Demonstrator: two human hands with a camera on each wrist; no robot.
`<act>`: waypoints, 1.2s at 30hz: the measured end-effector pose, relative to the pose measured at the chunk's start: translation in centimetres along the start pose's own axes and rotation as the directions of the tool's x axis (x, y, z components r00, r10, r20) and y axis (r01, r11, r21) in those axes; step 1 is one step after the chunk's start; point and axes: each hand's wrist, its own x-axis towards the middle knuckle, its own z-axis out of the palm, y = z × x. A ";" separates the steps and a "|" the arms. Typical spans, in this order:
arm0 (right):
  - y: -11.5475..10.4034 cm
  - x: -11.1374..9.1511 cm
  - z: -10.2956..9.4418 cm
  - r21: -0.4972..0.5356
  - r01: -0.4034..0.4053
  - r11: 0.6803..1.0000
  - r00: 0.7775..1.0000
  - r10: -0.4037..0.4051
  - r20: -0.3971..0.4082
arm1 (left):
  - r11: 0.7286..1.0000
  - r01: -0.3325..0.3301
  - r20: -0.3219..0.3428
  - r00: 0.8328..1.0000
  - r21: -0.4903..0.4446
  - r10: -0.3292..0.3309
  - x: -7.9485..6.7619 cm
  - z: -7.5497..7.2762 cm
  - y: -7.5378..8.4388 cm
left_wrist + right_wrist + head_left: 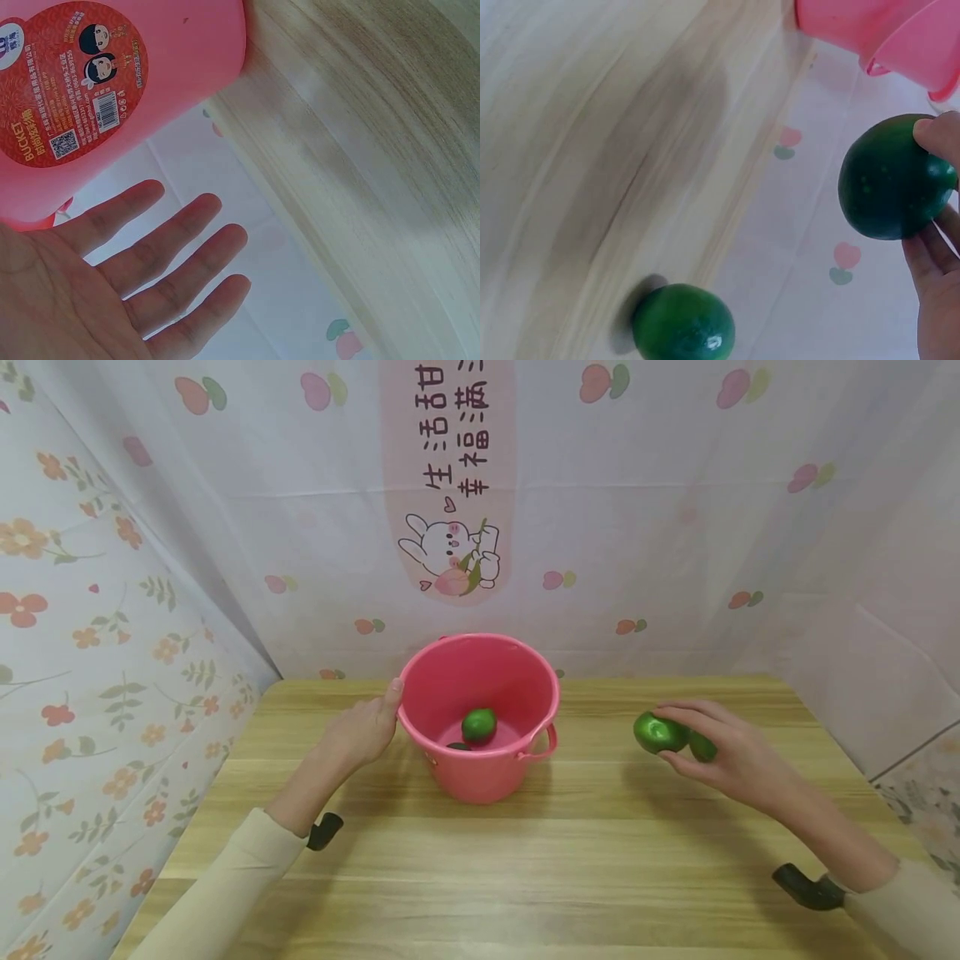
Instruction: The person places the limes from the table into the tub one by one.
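The bucket (482,779) is smooth plastic, held fruit (657,733) glossy.

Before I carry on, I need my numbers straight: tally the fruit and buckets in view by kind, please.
Pink bucket: 1
Green fruit: 4 (1 in the right hand, 1 on the table, 2 in the bucket, one mostly hidden by the rim, so judged by its dark sliver)
Total: 5

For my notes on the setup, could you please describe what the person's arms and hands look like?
The left sleeve and right sleeve are plain cream; a black, curved piece juts out beside each cuff. The left hand and right hand wear no gloves.
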 end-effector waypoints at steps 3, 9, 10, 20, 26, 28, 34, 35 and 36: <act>-0.2 0.3 0.2 -0.002 0.013 1.000 1.000 -0.013 -0.018 | 1.000 -0.004 0.000 1.000 -0.003 0.004 0.0 0.0 0.0; -0.6 1.0 0.3 0.012 0.019 1.000 0.999 -0.019 -0.026 | 1.000 -0.028 -0.013 1.000 0.013 0.028 0.0 0.0 0.0; -0.6 1.1 0.3 0.011 0.020 1.000 0.999 -0.020 -0.027 | 0.999 -0.031 -0.014 0.999 0.016 0.031 0.0 0.0 0.0; -0.8 1.9 0.7 0.000 0.042 0.999 0.996 -0.041 -0.077 | 1.000 -0.006 -0.009 1.000 0.014 0.006 0.0 0.0 0.0; -0.8 2.5 1.0 0.029 0.052 0.998 0.994 -0.049 -0.093 | 1.000 -0.004 -0.013 1.000 0.021 0.004 0.1 0.1 0.0; -0.9 2.7 1.0 0.042 0.058 0.997 0.994 -0.053 -0.097 | 1.000 -0.002 -0.010 1.000 0.016 0.002 0.1 0.1 0.0; -1.0 3.6 0.8 0.080 0.115 0.990 0.986 -0.103 -0.131 | 1.000 0.008 -0.006 1.000 0.013 -0.008 0.1 0.1 -0.1; -1.0 3.8 0.7 0.085 0.125 0.989 0.984 -0.112 -0.140 | 1.000 0.008 -0.009 1.000 0.013 -0.008 0.1 0.1 -0.1; -1.1 4.1 0.6 0.083 0.134 0.988 0.981 -0.120 -0.150 | 1.000 0.008 -0.011 1.000 0.012 -0.008 0.0 0.1 -0.1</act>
